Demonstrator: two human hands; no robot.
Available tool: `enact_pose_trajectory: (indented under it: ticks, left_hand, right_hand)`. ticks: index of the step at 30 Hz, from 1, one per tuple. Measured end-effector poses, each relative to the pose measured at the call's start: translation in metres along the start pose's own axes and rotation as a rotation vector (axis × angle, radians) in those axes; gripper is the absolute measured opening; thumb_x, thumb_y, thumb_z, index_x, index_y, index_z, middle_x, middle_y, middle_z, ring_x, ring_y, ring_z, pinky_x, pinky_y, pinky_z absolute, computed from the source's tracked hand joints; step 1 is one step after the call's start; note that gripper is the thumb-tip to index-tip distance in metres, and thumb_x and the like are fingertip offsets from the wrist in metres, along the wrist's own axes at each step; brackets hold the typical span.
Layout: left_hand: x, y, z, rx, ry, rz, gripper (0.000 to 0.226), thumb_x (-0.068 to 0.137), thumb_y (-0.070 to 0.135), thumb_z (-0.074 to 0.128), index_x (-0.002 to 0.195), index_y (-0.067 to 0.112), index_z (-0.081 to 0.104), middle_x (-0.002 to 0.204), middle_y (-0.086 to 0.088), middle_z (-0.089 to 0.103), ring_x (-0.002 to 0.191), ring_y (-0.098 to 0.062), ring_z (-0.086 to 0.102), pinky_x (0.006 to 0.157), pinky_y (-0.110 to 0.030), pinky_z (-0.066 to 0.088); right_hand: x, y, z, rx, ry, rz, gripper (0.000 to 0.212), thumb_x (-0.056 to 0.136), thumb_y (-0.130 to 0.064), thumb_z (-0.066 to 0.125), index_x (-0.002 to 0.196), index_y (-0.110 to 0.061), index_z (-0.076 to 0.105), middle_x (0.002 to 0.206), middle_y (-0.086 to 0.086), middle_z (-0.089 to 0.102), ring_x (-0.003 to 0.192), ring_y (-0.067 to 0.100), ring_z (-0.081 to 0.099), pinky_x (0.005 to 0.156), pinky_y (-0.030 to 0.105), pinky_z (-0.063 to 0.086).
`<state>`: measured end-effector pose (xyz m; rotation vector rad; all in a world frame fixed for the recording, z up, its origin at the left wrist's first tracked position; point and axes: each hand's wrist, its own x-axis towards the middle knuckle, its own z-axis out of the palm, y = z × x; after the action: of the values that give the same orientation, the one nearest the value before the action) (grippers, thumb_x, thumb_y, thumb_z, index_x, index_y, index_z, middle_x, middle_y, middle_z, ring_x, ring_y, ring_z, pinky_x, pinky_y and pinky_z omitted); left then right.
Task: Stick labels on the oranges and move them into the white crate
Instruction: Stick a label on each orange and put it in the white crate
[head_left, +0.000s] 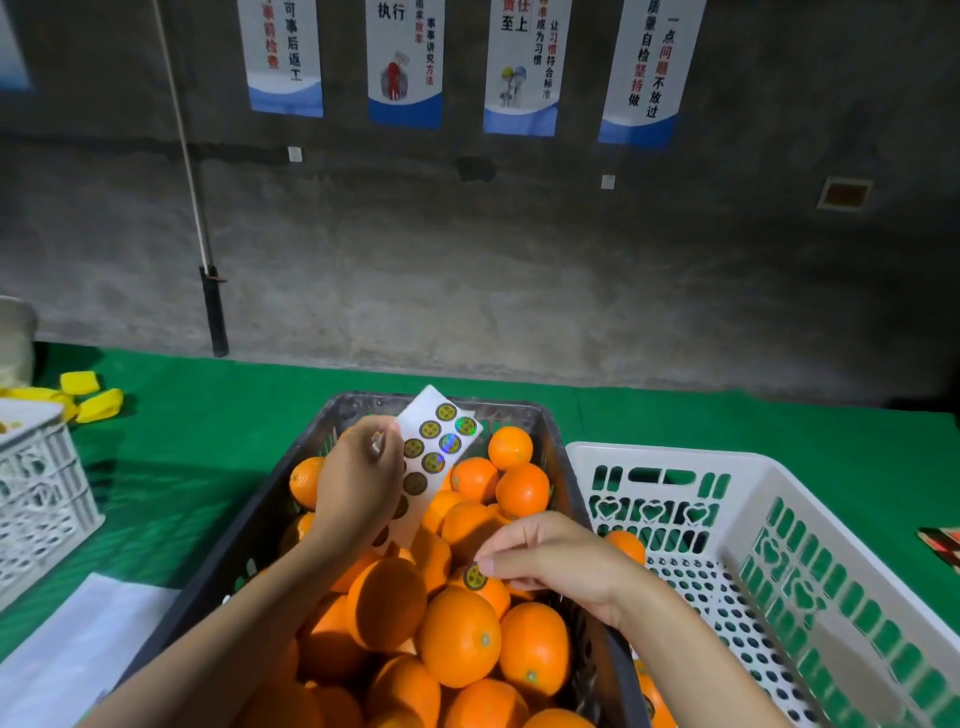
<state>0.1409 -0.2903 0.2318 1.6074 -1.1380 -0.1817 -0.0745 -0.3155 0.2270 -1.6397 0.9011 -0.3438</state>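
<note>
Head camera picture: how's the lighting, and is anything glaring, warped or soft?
Head view: light falls on the pile of oranges in the black plastic crate, while the grey concrete wall behind is dim; holographic round labels on the white sticker sheet glint rainbow; wide-angle bending tilts the blue-and-white wall posters outward.

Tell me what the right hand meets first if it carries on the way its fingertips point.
Probably the orange just under the label that the right hand pinches; their gap is unclear.
</note>
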Motion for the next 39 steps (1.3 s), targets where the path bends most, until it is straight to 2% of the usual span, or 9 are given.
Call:
enact_pose_trajectory:
  ticks: [5,9,14,17,21,25,29,32,39]
  left_hand:
    - [-0.004,0.005,-0.003,-0.233,-0.110,-0.031,0.027,0.085,0.007,0.041,0.078,0.013,0.066,0.064,0.000,0.072,0.053,-0.020,0.069,0.042,-0.028,0.053]
    - [-0.006,0.012,-0.003,-0.303,-0.102,-0.054,0.051,0.085,0.005,0.043,0.071,0.048,0.066,0.065,0.009,0.072,0.054,-0.014,0.070,0.040,-0.019,0.049]
    - [-0.007,0.009,-0.001,-0.322,-0.064,-0.096,0.029,0.090,0.007,0.047,0.082,0.031,0.059,0.067,0.019,0.071,0.058,-0.006,0.070,0.041,-0.015,0.047]
    - [-0.006,0.006,0.001,-0.318,-0.058,-0.130,0.023,0.091,0.009,0.049,0.093,0.030,0.058,0.072,0.006,0.072,0.062,-0.006,0.071,0.043,-0.016,0.049]
    - [-0.005,0.003,0.003,-0.288,-0.076,-0.161,0.019,0.093,0.012,0.049,0.108,0.021,0.057,0.089,0.004,0.072,0.067,-0.007,0.072,0.047,-0.019,0.052]
    - [-0.006,0.002,0.003,-0.256,-0.090,-0.171,0.020,0.093,0.014,0.048,0.111,0.021,0.056,0.092,0.002,0.073,0.067,-0.009,0.073,0.049,-0.023,0.055]
    - [-0.007,0.001,0.005,-0.252,-0.095,-0.168,0.020,0.093,0.013,0.048,0.110,0.021,0.055,0.093,0.004,0.072,0.068,-0.007,0.072,0.050,-0.023,0.055]
    - [-0.007,0.002,0.005,-0.267,-0.075,-0.178,0.018,0.093,0.012,0.048,0.106,0.022,0.055,0.091,0.004,0.071,0.066,-0.007,0.072,0.048,-0.021,0.053]
    - [-0.007,0.002,0.005,-0.251,-0.080,-0.177,0.018,0.094,0.013,0.048,0.109,0.022,0.054,0.094,0.003,0.071,0.067,-0.005,0.072,0.048,-0.021,0.053]
  right_hand:
    - [-0.001,0.000,0.007,-0.106,-0.053,0.047,0.008,0.090,-0.025,0.073,0.092,-0.032,0.078,0.091,-0.019,0.074,0.092,-0.004,0.063,0.082,0.017,0.050]
    - [0.000,0.001,0.010,-0.142,-0.049,0.018,0.012,0.092,-0.021,0.071,0.102,-0.021,0.077,0.102,-0.011,0.073,0.092,-0.007,0.065,0.076,0.007,0.047]
    - [0.003,0.005,0.013,-0.195,-0.030,-0.028,0.006,0.091,-0.020,0.072,0.095,-0.023,0.075,0.098,-0.013,0.071,0.089,-0.010,0.063,0.076,0.006,0.047]
    - [0.005,0.008,0.013,-0.182,-0.032,-0.076,0.006,0.090,-0.014,0.073,0.093,-0.018,0.076,0.092,-0.011,0.072,0.086,-0.008,0.064,0.075,0.009,0.047]
    - [0.006,0.009,0.013,-0.174,-0.019,-0.093,0.012,0.087,-0.013,0.076,0.097,-0.020,0.075,0.094,-0.010,0.072,0.087,-0.006,0.066,0.075,0.009,0.048]
    - [0.009,0.012,0.014,-0.208,0.010,-0.064,0.036,0.085,-0.021,0.079,0.119,-0.024,0.066,0.111,0.002,0.068,0.101,0.008,0.066,0.086,0.018,0.051]
    - [0.010,0.015,0.017,-0.275,0.022,-0.096,0.022,0.092,-0.026,0.072,0.114,-0.021,0.073,0.114,-0.003,0.067,0.103,0.002,0.063,0.088,0.013,0.049]
    - [0.011,0.015,0.019,-0.282,0.035,-0.106,0.007,0.097,-0.028,0.065,0.097,-0.027,0.072,0.105,-0.006,0.071,0.098,0.007,0.065,0.094,0.024,0.050]
    - [0.009,0.015,0.021,-0.334,-0.027,-0.117,0.028,0.090,-0.042,0.071,0.110,-0.022,0.072,0.111,-0.007,0.070,0.102,0.006,0.064,0.093,0.029,0.052]
